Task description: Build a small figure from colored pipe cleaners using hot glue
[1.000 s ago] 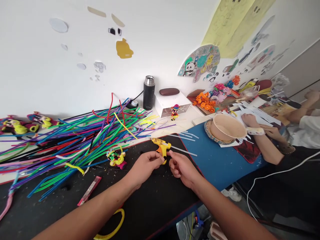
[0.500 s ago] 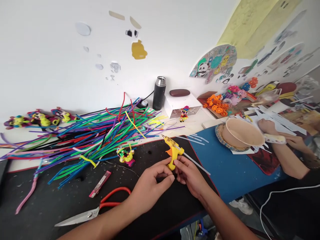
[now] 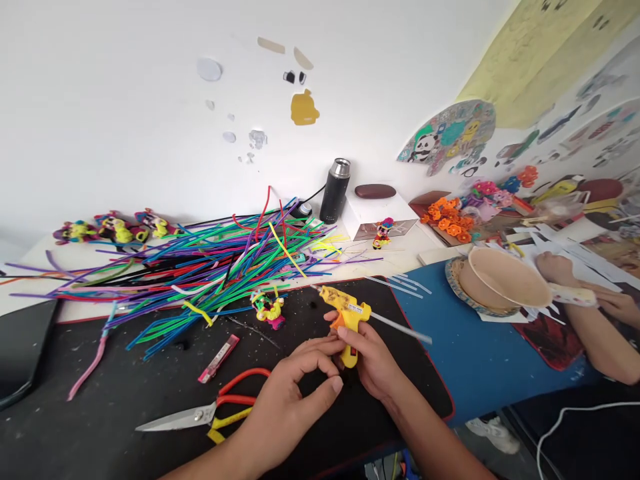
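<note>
My right hand [image 3: 373,360] is wrapped round the handle of a yellow glue gun [image 3: 350,310], with a finger near its orange trigger. The gun's nozzle points left, and a clear glue stick [image 3: 400,328] sticks out of its back. My left hand [image 3: 305,393] is beside the handle, its fingers curled and its fingertips near the gun; whether they hold anything small cannot be made out. A small figure of coloured pipe cleaners [image 3: 269,309] lies on the black mat [image 3: 125,387], left of the nozzle. Red-handled scissors [image 3: 200,415] lie left of my left hand.
Pipe cleaners [image 3: 200,267] lie heaped at the back left, near several finished figures [image 3: 120,229]. A black flask [image 3: 335,192] stands by a white box [image 3: 375,212]. On the right are a bowl [image 3: 505,277] and another person's arms [image 3: 583,320].
My right hand has closed round the glue gun's handle, and the gun has turned more level. My left hand stays close beside it. The whole view has shifted, showing more on the left.
</note>
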{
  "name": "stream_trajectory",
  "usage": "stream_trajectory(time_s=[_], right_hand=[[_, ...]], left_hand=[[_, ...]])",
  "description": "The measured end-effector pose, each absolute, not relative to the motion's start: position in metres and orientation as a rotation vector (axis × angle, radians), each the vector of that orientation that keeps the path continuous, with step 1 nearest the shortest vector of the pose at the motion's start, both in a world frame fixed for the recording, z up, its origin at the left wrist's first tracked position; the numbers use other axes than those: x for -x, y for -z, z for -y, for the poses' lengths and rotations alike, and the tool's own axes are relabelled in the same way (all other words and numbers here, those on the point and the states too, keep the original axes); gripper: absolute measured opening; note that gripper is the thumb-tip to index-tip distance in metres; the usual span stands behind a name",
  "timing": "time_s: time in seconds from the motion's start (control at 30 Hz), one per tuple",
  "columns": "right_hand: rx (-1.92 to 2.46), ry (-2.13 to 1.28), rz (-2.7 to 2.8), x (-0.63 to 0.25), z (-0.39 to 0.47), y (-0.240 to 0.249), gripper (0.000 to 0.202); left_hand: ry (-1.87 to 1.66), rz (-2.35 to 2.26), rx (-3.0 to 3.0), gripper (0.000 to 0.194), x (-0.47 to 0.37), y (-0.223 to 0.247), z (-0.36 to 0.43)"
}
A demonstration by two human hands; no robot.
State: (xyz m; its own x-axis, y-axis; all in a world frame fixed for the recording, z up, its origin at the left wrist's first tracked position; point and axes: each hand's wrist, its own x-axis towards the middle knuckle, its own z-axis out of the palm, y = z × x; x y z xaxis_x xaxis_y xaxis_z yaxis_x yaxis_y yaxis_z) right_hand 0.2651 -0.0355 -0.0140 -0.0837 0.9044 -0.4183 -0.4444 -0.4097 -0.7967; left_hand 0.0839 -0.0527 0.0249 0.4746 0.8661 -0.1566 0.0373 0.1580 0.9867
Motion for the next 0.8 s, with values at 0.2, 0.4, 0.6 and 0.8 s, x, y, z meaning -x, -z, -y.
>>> stream_trajectory(time_s=[0.2,0.4,0.6,0.8], right_hand=[[1.104,-1.703,0.684,-0.249,0.029,0.011,0.047],[1.056,-1.722,0.674,-0.240,0.024,0.014,0.055],[0.976,-1.732,0.748,-0.213,0.010,0.007,0.056],[0.983,-1.602,0.885,-0.187,-0.020,-0.006,0.062]], left_hand=[[-0.746,-0.847,-1.324,0.017,-0.069,-0.020,0.062],[-0.877,-1.120,-1.168,0.035,-0.031,-0.019,0.028],[-1.053,-1.330,-1.322,0.038,-0.004,-0.029,-0.031],[-1.164,-1.430,-1.397,0.036,0.007,-0.022,-0.045]])
